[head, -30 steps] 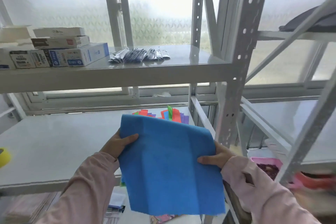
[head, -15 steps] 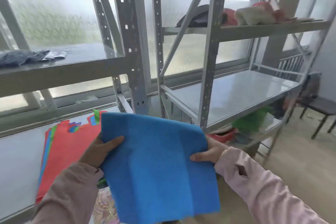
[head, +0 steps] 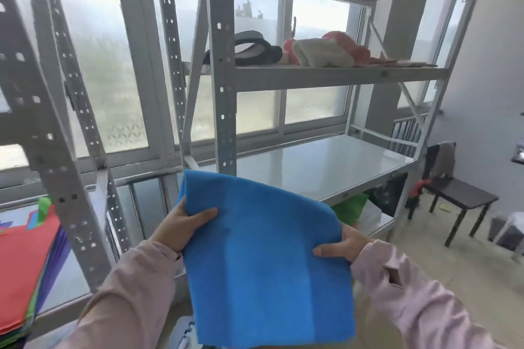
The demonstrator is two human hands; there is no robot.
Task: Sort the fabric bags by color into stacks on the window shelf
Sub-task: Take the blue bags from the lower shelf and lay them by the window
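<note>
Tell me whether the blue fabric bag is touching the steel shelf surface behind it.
Apart. The head view shows the blue fabric bag held up by the left hand and right hand, in front of the steel shelf surface, not resting on it.

head view — looks forward and down | near hands [head: 266,235] | faces window shelf [head: 326,167]

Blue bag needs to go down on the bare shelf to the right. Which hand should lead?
Right, probably. The right hand grips the blue bag on the edge nearer the bare shelf; the left hand holds the far edge, beside the upright post.
</note>
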